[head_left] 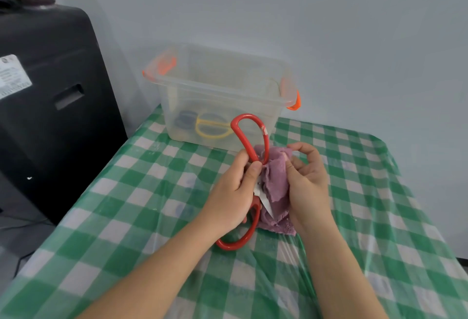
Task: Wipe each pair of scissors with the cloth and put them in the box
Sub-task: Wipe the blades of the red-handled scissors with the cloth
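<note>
Holding yellow scissors point(211, 128) and a blue pair point(184, 120) in the clear box point(217, 85). Left hand point(234, 192) gripping red scissors point(249, 139); right hand point(307, 179) pinching the cloth point(276, 182).

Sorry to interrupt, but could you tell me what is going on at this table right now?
A person is wiping a pair of red scissors with a purple cloth. The left hand grips the scissors near the pivot, blades open, while the right hand holds the cloth against a blade. Behind them on the checked tablecloth stands a clear box with orange latches, lid off, already holding yellow scissors and a blue-handled pair.
</note>
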